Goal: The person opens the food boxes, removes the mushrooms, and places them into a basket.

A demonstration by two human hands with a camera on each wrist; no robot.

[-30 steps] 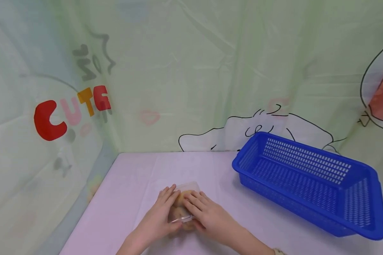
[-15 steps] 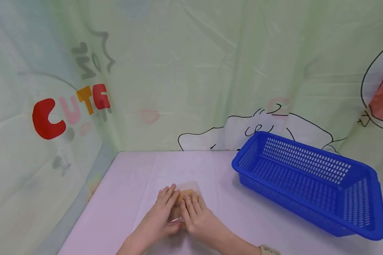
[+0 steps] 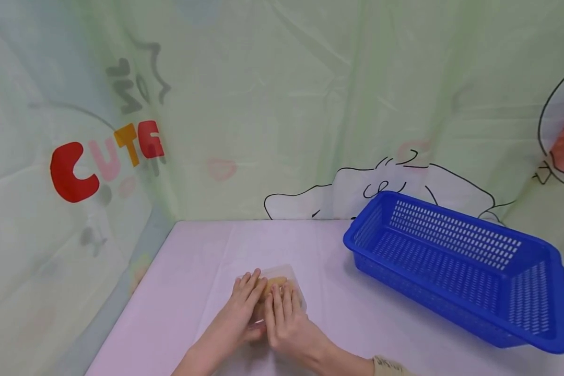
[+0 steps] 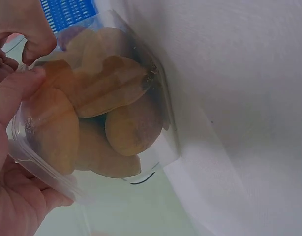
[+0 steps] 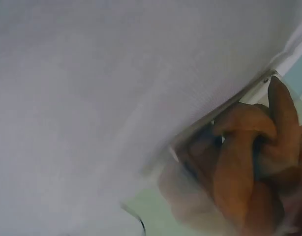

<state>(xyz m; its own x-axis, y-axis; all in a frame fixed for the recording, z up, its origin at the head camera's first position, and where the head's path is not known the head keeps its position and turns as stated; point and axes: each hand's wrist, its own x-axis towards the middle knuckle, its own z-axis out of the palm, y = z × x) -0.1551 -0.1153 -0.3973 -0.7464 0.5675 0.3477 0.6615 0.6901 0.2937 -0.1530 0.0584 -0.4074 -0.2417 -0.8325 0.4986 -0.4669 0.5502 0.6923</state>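
Note:
A clear plastic box (image 3: 282, 270) stands on the table in the head view, holding several tan, mushroom-shaped pieces (image 4: 116, 88). My left hand (image 3: 232, 318) grips the box's left side, its fingers over the top and its thumb at the near side; in the left wrist view that thumb sits at the lid rim (image 4: 45, 167). With fingers straight and side by side, my right hand (image 3: 293, 331) presses on the near right part of the top. The right wrist view shows a stemmed brown piece (image 5: 234, 167) through the box wall; much of the box is hidden under both hands.
A large blue perforated basket (image 3: 427, 292) stands to the right on the white table (image 3: 202, 250), with nothing in it. A printed curtain (image 3: 263, 104) rises behind the table and along its left side.
My right hand has turned and slid left and nearer over the box, its fingers now pointing away from me. The left hand stays nearly still on the box. The basket has not moved.

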